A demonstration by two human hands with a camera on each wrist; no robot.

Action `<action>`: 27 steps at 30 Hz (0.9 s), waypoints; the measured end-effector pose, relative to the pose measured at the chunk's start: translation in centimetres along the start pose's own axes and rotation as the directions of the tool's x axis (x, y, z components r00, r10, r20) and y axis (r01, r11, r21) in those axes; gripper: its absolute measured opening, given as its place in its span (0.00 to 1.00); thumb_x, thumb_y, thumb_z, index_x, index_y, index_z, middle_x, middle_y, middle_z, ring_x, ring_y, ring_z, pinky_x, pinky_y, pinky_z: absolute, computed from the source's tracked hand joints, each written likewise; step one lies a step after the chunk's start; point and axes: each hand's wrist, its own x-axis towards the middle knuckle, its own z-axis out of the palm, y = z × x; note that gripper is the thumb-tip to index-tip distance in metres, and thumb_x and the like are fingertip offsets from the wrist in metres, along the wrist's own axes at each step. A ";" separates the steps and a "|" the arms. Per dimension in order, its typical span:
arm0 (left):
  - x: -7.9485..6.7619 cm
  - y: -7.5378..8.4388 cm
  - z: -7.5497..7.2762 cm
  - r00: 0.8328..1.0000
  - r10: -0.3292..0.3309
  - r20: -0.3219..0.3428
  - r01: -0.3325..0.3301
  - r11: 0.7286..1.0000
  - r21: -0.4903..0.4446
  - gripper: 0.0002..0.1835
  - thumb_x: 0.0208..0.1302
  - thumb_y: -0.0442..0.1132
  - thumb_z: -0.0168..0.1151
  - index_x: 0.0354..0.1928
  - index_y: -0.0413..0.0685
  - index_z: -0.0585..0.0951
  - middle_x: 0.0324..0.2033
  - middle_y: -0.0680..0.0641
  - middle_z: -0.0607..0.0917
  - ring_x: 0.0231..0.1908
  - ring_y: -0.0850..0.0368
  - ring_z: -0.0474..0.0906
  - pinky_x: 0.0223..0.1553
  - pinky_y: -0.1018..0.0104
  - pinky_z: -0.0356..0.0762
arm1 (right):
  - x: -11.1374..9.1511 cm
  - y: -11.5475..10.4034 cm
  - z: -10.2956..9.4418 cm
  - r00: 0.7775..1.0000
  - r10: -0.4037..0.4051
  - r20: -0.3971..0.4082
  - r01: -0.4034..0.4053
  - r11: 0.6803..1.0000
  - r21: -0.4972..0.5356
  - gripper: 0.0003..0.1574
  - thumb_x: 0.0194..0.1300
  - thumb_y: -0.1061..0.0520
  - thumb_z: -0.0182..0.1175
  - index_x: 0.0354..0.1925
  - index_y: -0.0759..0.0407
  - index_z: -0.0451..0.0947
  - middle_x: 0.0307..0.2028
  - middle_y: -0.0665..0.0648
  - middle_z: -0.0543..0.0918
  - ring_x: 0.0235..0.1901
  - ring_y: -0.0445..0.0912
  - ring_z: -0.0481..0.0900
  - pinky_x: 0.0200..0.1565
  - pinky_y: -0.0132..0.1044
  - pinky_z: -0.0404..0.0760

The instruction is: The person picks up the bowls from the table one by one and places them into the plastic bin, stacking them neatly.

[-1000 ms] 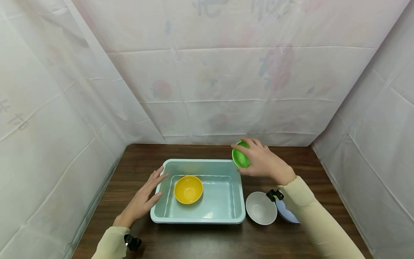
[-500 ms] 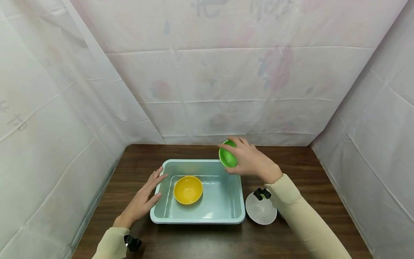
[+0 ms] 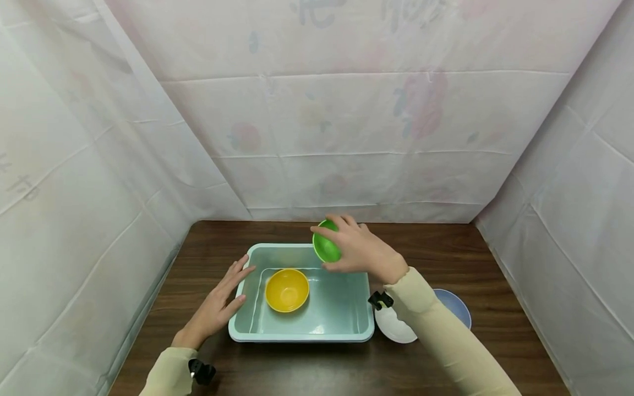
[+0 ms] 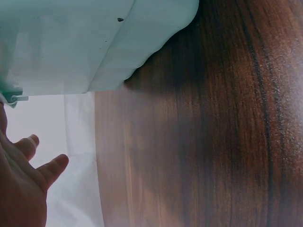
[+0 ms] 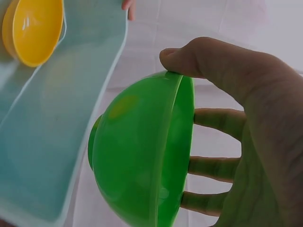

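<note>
My right hand (image 3: 359, 246) grips a green bowl (image 3: 326, 245) by its rim, over the far side of a pale teal basin (image 3: 342, 337). In the right wrist view the green bowl (image 5: 137, 151) is tipped on its side, thumb on one edge of the rim and fingers at the inside. A yellow bowl (image 3: 287, 290) sits upright on the basin floor, left of the middle. My left hand (image 3: 218, 302) rests at the basin's left rim with its fingers spread. The left wrist view shows that hand (image 4: 23, 175) beside the basin's outer wall (image 4: 85, 47).
Right of the basin, a white bowl (image 3: 393, 325) stands on the dark wooden table (image 3: 297, 371), partly hidden by my right sleeve. A blue bowl (image 3: 454, 307) stands farther right, also partly covered. Pale printed sheets (image 3: 337, 137) hang at the back and both sides.
My right hand has carried the green bowl leftward, from the basin's far right corner to above the middle of its far side. The left hand has stayed at the left rim.
</note>
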 end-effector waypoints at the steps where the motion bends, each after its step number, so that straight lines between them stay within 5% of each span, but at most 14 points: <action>1: 0.0 0.0 0.0 1.000 -0.001 0.001 0.001 1.000 -0.003 0.38 0.68 0.33 0.60 0.79 0.59 0.64 0.82 0.48 0.53 0.82 0.49 0.44 0.76 0.78 0.34 | 0.2 -0.2 0.1 1.000 -0.007 0.003 0.007 1.000 -0.001 0.47 0.59 0.37 0.71 0.74 0.38 0.68 0.75 0.61 0.63 0.70 0.60 0.66 0.57 0.61 0.79; 14: 0.0 0.4 -0.3 1.000 -0.012 0.009 0.012 1.000 -0.002 0.39 0.67 0.32 0.61 0.79 0.58 0.64 0.82 0.48 0.53 0.82 0.49 0.44 0.77 0.77 0.34 | 1.4 -2.5 1.0 0.998 -0.060 0.037 0.060 0.998 0.002 0.49 0.60 0.35 0.70 0.76 0.37 0.67 0.77 0.58 0.60 0.72 0.60 0.63 0.58 0.62 0.77; 27: 0.1 0.3 -0.4 1.000 -0.014 0.018 0.014 1.000 0.001 0.39 0.68 0.33 0.61 0.79 0.59 0.63 0.82 0.49 0.53 0.82 0.53 0.43 0.76 0.79 0.34 | 2.3 -4.5 2.5 0.988 -0.141 0.066 0.147 0.984 -0.105 0.47 0.60 0.33 0.67 0.75 0.36 0.68 0.75 0.58 0.64 0.69 0.58 0.67 0.53 0.58 0.82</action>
